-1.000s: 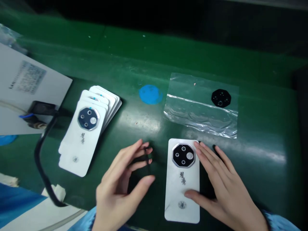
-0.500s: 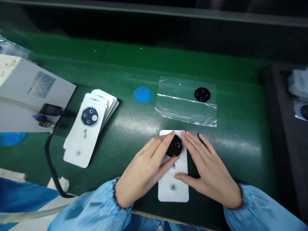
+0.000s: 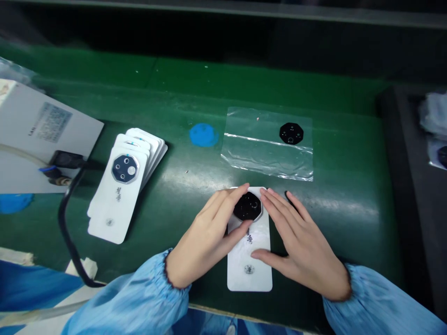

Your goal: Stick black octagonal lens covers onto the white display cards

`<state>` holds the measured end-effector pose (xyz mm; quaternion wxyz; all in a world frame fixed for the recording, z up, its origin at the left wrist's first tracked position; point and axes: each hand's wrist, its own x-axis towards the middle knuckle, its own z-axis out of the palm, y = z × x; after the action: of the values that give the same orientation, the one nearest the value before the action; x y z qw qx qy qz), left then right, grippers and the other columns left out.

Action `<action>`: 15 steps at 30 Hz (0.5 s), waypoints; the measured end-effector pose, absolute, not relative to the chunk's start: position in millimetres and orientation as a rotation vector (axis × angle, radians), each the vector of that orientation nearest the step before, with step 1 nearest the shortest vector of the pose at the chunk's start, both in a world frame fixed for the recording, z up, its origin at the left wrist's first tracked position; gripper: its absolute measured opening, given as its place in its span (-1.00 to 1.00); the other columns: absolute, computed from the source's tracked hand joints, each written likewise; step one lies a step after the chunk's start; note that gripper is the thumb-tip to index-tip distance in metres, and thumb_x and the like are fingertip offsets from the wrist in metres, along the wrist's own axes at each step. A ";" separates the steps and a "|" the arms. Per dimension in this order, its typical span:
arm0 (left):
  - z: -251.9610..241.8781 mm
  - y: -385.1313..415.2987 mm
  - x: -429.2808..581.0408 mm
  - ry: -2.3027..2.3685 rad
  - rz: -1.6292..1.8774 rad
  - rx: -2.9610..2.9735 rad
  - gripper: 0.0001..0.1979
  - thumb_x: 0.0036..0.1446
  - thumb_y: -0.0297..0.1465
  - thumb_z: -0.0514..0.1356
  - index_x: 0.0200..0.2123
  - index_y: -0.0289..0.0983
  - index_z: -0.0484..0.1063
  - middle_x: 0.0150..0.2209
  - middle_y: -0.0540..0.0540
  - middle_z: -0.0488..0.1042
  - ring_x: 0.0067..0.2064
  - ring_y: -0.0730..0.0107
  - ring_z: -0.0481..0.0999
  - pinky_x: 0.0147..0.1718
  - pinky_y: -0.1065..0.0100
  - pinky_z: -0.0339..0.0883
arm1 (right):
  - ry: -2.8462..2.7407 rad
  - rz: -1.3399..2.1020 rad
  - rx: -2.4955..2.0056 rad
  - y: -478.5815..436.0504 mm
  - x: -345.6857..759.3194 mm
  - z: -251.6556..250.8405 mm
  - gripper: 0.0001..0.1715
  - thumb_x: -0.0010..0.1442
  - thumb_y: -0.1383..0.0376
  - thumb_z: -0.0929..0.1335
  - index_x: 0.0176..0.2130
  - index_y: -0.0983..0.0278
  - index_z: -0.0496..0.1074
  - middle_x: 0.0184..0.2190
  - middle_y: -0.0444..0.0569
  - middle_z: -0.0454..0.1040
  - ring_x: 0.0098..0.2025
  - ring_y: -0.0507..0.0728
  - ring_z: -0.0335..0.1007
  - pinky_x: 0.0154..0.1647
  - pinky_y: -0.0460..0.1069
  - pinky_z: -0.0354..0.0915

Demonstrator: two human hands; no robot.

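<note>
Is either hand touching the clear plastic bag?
No, the left hand and right hand are both at the white card, and the clear plastic bag lies apart from them, beyond the card.

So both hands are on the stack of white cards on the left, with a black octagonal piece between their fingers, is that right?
Not quite: the left hand and right hand are not on the stack of white cards. The head view shows them on a single white card to its right, with the black octagonal piece between their fingers, as you said.
</note>
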<state>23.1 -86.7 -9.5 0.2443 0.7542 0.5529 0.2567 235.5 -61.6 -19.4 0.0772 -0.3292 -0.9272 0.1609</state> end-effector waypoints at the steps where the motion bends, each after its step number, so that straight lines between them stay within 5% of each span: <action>1: -10.2 -86.0 22.2 1.504 0.695 2.040 -0.38 0.20 -0.41 0.19 0.28 -0.28 0.04 0.04 -0.16 0.39 0.03 0.37 0.38 0.04 0.33 0.34 | -2.782 0.484 -0.987 -61.5 235.5 -19.4 0.06 0.26 -0.15 0.25 0.35 0.52 -0.20 0.37 0.14 -0.13 0.38 0.23 -0.24 0.40 0.21 -0.24; 15: -8.6 -81.0 19.7 1.446 0.671 1.931 -0.36 0.17 -0.47 0.21 0.27 -0.25 0.05 0.08 -0.07 0.39 0.07 0.48 0.35 0.09 0.46 0.26 | -2.778 0.492 -0.986 -61.1 235.6 -20.5 0.04 0.28 -0.15 0.23 0.35 0.51 -0.18 0.37 0.11 -0.13 0.38 0.23 -0.23 0.40 0.20 -0.25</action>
<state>19.7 -81.0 -8.6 0.3134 0.7323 0.5484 0.2546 235.6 -61.1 -20.5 0.0767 -0.3288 -0.9268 0.1643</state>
